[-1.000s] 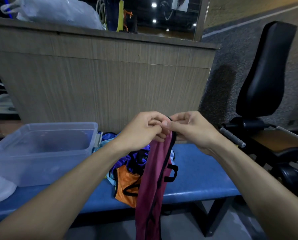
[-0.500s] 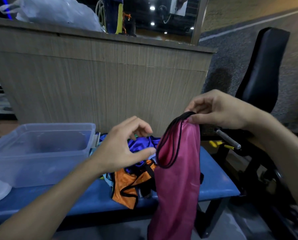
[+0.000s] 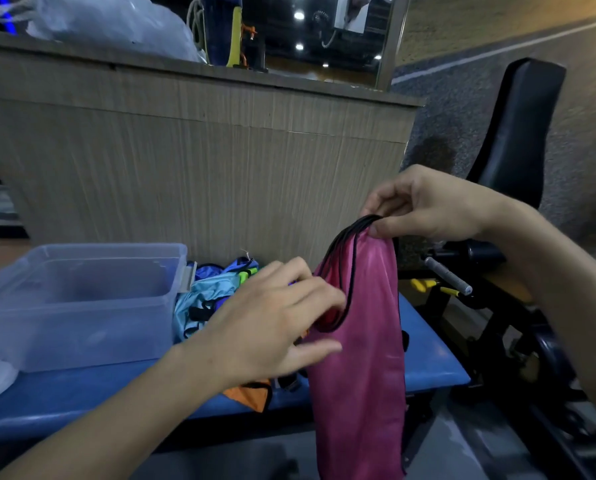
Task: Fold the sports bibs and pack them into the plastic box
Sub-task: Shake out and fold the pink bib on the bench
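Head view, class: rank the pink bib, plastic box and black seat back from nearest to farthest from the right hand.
1. Pink bib: pinched at its top by the right hand.
2. Black seat back: behind, to the right.
3. Plastic box: far left on the bench.

Dim gym room: wood-panelled counter (image 3: pixel 199 161) behind a blue padded bench (image 3: pixel 428 362), black exercise machine (image 3: pixel 511 140) at right, ceiling lights (image 3: pixel 299 15) far off.
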A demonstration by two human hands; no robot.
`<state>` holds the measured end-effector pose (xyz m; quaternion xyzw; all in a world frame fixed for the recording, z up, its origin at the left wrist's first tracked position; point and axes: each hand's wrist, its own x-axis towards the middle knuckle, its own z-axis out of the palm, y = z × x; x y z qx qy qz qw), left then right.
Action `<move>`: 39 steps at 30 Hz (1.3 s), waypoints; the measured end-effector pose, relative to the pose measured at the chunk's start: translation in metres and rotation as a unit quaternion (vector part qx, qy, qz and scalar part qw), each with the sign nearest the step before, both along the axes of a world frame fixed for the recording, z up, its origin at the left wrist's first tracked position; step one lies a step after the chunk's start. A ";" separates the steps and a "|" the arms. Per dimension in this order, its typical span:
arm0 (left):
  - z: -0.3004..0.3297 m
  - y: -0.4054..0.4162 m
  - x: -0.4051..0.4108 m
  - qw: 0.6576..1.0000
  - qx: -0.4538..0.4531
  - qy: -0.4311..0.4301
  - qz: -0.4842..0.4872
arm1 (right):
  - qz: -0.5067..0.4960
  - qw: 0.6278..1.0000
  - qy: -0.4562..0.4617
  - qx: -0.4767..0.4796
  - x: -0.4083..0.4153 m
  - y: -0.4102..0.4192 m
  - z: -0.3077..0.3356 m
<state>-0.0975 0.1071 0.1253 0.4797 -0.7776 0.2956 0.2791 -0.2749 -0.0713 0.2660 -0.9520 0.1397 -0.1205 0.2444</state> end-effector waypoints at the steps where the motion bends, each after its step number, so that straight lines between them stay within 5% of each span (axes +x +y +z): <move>1: -0.002 -0.003 0.005 0.999 -0.001 -0.012 0.038 | 0.003 1.000 -0.002 0.006 -0.001 -0.001 0.000; 8: 0.033 -0.001 0.046 0.986 0.112 0.024 0.119 | 0.033 0.985 -0.019 0.166 -0.014 -0.025 -0.020; 15: 0.107 -0.005 0.071 0.965 0.251 0.013 0.073 | 0.073 0.891 -0.102 0.436 -0.003 -0.041 -0.111; 19: 0.121 -0.011 0.073 0.947 0.305 -0.029 0.091 | 0.046 0.927 -0.048 0.370 0.012 -0.034 -0.125; 23: 0.113 -0.011 0.073 0.959 0.259 -0.032 0.107 | 0.008 0.962 -0.019 0.273 0.018 -0.030 -0.115; 27: 0.111 -0.002 0.071 0.963 0.243 0.020 0.118 | 0.003 0.945 -0.054 0.324 0.011 -0.037 -0.102; 33: 0.098 -0.006 0.059 0.944 0.171 -0.085 0.268 | 0.005 0.956 -0.093 0.277 0.008 -0.034 -0.077; 39: 0.099 -0.013 0.071 0.959 0.204 0.034 0.193 | -0.021 0.943 -0.239 0.231 0.007 -0.022 -0.086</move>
